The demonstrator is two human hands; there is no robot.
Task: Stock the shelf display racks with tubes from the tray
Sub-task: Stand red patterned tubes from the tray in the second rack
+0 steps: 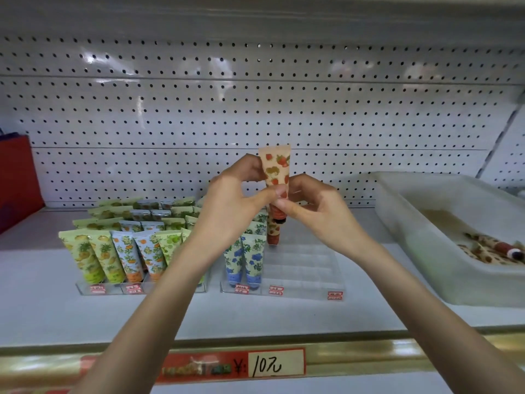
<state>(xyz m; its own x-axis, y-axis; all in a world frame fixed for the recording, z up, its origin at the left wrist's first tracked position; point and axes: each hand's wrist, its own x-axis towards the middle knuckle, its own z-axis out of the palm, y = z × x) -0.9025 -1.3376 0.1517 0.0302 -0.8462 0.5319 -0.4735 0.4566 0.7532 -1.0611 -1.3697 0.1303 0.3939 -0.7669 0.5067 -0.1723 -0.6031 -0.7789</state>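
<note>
- One strawberry tube [275, 166] is being held upright above the shelf [312, 317], over the back of the right rack [305, 275], crimped flat end upward.
- It is showing a peach-coloured skin printed with red strawberries; its cap end is sitting hidden inside the fingers.
- The left hand [235, 200] is pinching the tube's middle, thumb in front and fingers behind.
- The right hand [315, 206] is gripping the lower part, fingers curled round it.
- One second strawberry tube [274, 233] is standing cap-down at the back of the right rack, directly below the hands.
- Two blue-flowered tubes [245, 258] are standing in that rack's front left slots; more are standing behind, count unclear.
- Two clear racks are sitting side by side; the left rack [113, 290] is standing nearly full.
- Its front row is showing two pineapple tubes [95, 255] and two orange-fruit tubes [139, 255]; an arm is covering the rest.
- One translucent tray [426, 251] is sitting right of the racks, holding loose tubes [488, 251], number not countable.
- One price label [277, 362] reading "10元" is sitting on the shelf edge.
- One red bag [17, 177] is standing at far left against the pegboard [255, 109].
</note>
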